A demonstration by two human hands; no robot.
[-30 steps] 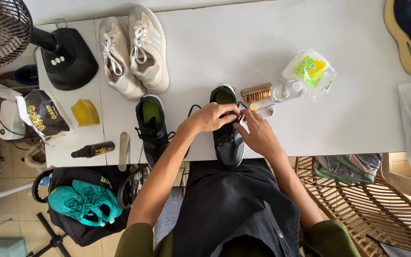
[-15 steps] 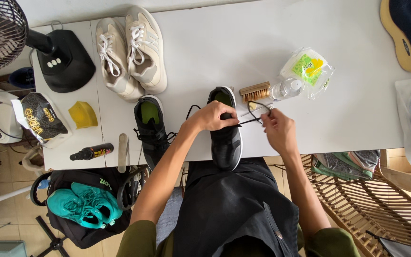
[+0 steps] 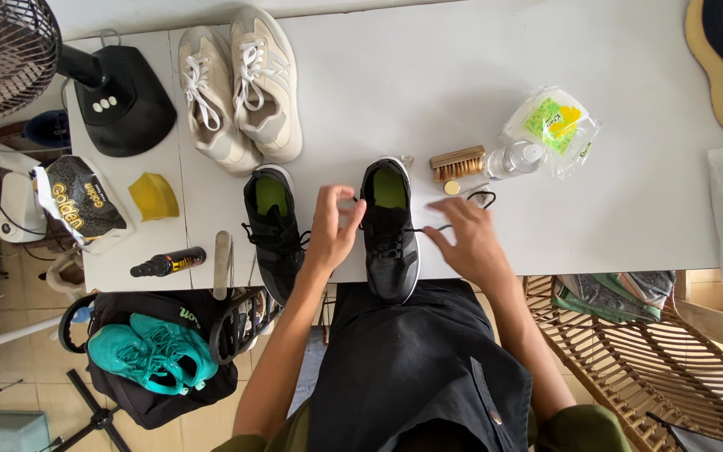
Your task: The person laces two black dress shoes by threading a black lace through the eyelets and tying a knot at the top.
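Head view, looking down on the white desk (image 3: 462, 75). A second ago both my hands were bunched together over the tongue of the black low-top sneaker with green insole (image 3: 389, 230); now they have drawn apart. My left hand (image 3: 332, 226) rests at the shoe's left side, fingers narrowly pinched on what looks like a lace end. My right hand (image 3: 466, 238) has moved right and pulls the black lace (image 3: 462, 209) out taut, its looped end lying on the desk. I judge the lacing to be in the tightening stage, not yet tied. The sneaker stands at the near desk edge, toe towards me.

Count: two black sneakers, the second (image 3: 272, 226) just left of the first; two cream sneakers (image 3: 240, 84) at the far left; two teal sneakers (image 3: 148, 356) on a bag below; one wooden brush (image 3: 457, 163); one clear bottle (image 3: 514, 157); one black fan (image 3: 10, 54).
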